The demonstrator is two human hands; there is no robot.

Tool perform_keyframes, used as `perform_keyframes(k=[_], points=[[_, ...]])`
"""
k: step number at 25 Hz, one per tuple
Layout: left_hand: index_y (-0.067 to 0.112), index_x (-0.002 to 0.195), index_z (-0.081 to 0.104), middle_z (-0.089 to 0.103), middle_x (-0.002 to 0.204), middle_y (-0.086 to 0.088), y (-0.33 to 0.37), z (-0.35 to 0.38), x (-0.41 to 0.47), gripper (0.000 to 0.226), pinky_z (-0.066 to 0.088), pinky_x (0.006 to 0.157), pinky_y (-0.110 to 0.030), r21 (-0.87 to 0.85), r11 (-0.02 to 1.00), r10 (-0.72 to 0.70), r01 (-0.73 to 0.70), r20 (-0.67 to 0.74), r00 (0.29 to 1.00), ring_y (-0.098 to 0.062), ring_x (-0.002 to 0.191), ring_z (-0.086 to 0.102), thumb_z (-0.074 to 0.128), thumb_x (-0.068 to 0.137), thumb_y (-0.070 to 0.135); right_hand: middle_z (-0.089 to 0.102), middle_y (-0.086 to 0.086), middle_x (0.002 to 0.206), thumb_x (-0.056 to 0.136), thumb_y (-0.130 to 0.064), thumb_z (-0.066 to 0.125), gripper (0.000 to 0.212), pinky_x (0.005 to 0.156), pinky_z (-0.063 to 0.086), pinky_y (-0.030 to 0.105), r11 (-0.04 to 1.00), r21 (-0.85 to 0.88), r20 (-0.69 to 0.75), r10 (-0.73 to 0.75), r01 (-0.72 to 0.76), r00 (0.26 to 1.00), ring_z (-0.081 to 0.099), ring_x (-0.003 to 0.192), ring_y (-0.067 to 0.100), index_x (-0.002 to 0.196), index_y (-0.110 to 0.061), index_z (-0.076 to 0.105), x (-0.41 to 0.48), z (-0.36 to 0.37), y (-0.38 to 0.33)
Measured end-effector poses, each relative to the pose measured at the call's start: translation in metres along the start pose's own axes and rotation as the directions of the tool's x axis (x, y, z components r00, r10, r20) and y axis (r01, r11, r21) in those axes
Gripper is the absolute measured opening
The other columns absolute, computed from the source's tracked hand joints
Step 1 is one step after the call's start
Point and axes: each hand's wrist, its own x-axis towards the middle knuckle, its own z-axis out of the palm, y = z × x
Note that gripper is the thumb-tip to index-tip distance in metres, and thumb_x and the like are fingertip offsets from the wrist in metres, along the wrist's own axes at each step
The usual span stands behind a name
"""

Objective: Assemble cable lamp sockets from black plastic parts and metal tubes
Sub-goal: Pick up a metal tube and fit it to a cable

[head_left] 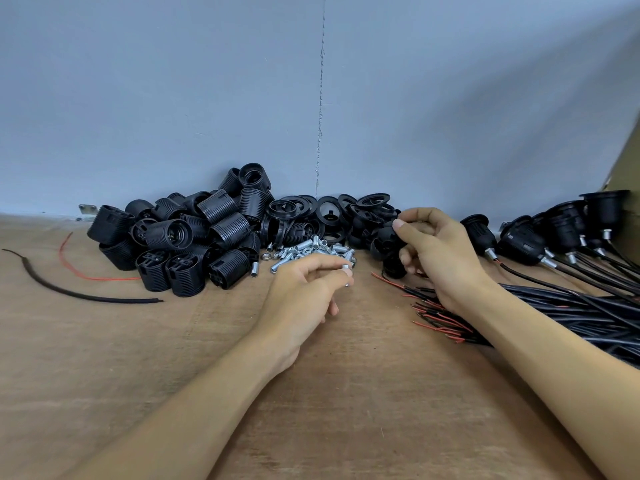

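Silver metal tube point(346, 272), short and small, is pinched between thumb and forefinger of the left grip point(304, 292), just above a wooden surface point(346, 393). Close beside it, the right grip point(433, 254) curls around a black plastic part point(389, 237); the two pieces are near each other but not yet joined. Behind the hands lies a loose heap of tubes point(311, 251), flanked by piled socket bodies point(194, 233) and flat rings point(332, 207). At far right, a row of finished sockets point(554, 230) with cables attached (several, exact count unclear) shows that work is under way. A thick cable bundle point(588, 317) and the large piles suggest most assemblies remain to be done.
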Motion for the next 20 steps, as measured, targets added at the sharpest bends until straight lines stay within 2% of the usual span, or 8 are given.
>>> perform_keyframes(k=[2, 5, 8, 12, 15, 18, 20], points=[[0.027, 0.091, 0.077, 0.077, 0.086, 0.007, 0.000, 0.000, 0.000, 0.007, 0.041, 0.045, -0.018, 0.002, 1.000, 0.003, -0.003, 0.001, 1.000, -0.008, 0.049, 0.054, 0.074, 0.088, 0.021, 0.064, 0.003, 0.076, 0.096, -0.013, 0.065, 0.008, 0.042, 0.044, 0.024, 0.998, -0.045, 0.024, -0.034, 0.035, 0.999, 0.055, 0.045, 0.014, 0.103, -0.012, 0.061, -0.001, 0.001, -0.001], [0.027, 0.092, 0.077, 0.077, 0.085, 0.007, -0.001, 0.001, 0.000, 0.008, 0.040, 0.044, -0.017, 0.006, 1.000, 0.003, -0.003, 0.002, 1.000, -0.007, 0.048, 0.054, 0.074, 0.088, 0.021, 0.061, 0.006, 0.082, 0.097, -0.010, 0.064, 0.012, 0.046, 0.049, 0.025, 0.989, 0.138, 0.024, 0.058, -0.061, 0.998, 0.059, 0.048, 0.015, 0.108, -0.007, 0.059, -0.003, 0.004, -0.003], [0.028, 0.093, 0.076, 0.077, 0.084, 0.009, -0.001, 0.001, 0.000, 0.008, 0.040, 0.044, -0.016, 0.015, 1.000, 0.010, -0.010, 0.005, 1.000, -0.007, 0.048, 0.054, 0.073, 0.090, 0.022, 0.059, 0.007, 0.086, 0.100, -0.008, 0.059, 0.007, 0.053, 0.055, 0.024, 0.976, 0.197, 0.039, 0.084, -0.090, 0.996, 0.065, 0.054, 0.015, 0.107, -0.007, 0.058, -0.003, 0.004, -0.005], [0.029, 0.093, 0.077, 0.077, 0.083, 0.009, -0.002, 0.001, 0.001, 0.007, 0.041, 0.044, -0.016, 0.026, 0.999, 0.018, -0.018, 0.007, 1.000, -0.007, 0.049, 0.055, 0.073, 0.090, 0.024, 0.062, 0.013, 0.093, 0.096, -0.001, 0.061, 0.013, 0.059, 0.059, 0.025, 0.947, 0.237, 0.194, 0.173, -0.217, 0.966, 0.072, 0.066, 0.020, 0.109, -0.004, 0.060, -0.004, 0.005, -0.010], [0.031, 0.093, 0.077, 0.076, 0.083, 0.010, -0.003, 0.001, 0.001, 0.008, 0.041, 0.045, -0.015, 0.029, 0.999, 0.017, -0.017, 0.012, 1.000, -0.006, 0.050, 0.056, 0.074, 0.090, 0.025, 0.061, 0.013, 0.100, 0.088, 0.005, 0.069, 0.028, 0.055, 0.057, 0.023, 0.977, 0.083, 0.237, 0.174, -0.199, 0.956, 0.068, 0.061, 0.018, 0.114, -0.003, 0.063, -0.009, 0.008, -0.008], [0.030, 0.094, 0.077, 0.076, 0.083, 0.006, -0.003, 0.001, 0.001, 0.008, 0.041, 0.044, -0.015, 0.017, 1.000, 0.014, -0.014, 0.006, 1.000, -0.006, 0.049, 0.056, 0.074, 0.090, 0.024, 0.064, 0.004, 0.095, 0.089, -0.005, 0.072, 0.026, 0.047, 0.044, 0.021, 0.965, -0.261, 0.180, 0.035, 0.013, 0.983, 0.054, 0.048, 0.012, 0.111, -0.017, 0.067, -0.011, 0.010, -0.002], [0.029, 0.094, 0.078, 0.076, 0.084, 0.005, -0.003, 0.001, 0.000, 0.008, 0.041, 0.044, -0.016, 0.009, 1.000, 0.013, -0.013, 0.002, 1.000, -0.007, 0.049, 0.056, 0.074, 0.090, 0.023, 0.067, -0.003, 0.094, 0.090, -0.013, 0.072, 0.024, 0.050, 0.041, 0.018, 0.926, -0.364, 0.164, -0.042, 0.100, 0.986, 0.054, 0.048, 0.011, 0.111, -0.024, 0.068, -0.011, 0.008, 0.002]])
